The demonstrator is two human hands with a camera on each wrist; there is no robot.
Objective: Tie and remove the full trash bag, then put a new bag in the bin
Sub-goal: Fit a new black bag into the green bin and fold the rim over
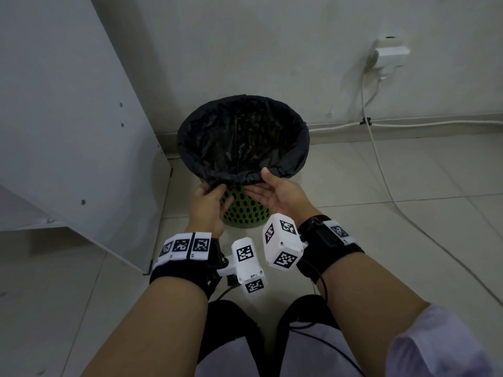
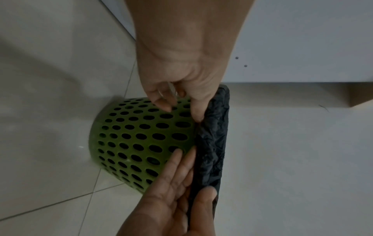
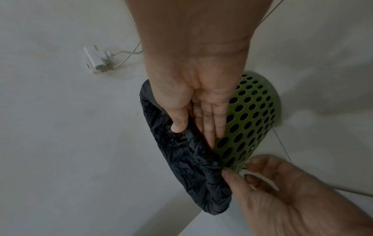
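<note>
A green perforated bin (image 1: 245, 212) stands on the tiled floor, lined with a black trash bag (image 1: 242, 137) whose edge is folded over the rim. Both hands are at the near side of the rim. My left hand (image 1: 211, 193) pinches the bag's hem with thumb and forefinger (image 3: 228, 173). My right hand (image 1: 265, 186) lies palm up, its straight fingers (image 3: 214, 134) slid under the fold against the bin (image 3: 252, 111) and its thumb pressing the bag (image 3: 181, 159) from outside. The left wrist view shows the hem (image 2: 214, 135) bunched between the two hands. The bag's inside looks dark, its contents unclear.
A white cabinet panel (image 1: 68, 118) stands close on the left of the bin. On the wall at the right a socket with a plug (image 1: 389, 54) feeds a white cable (image 1: 381, 172) that runs down across the floor tiles. My knees are at the bottom.
</note>
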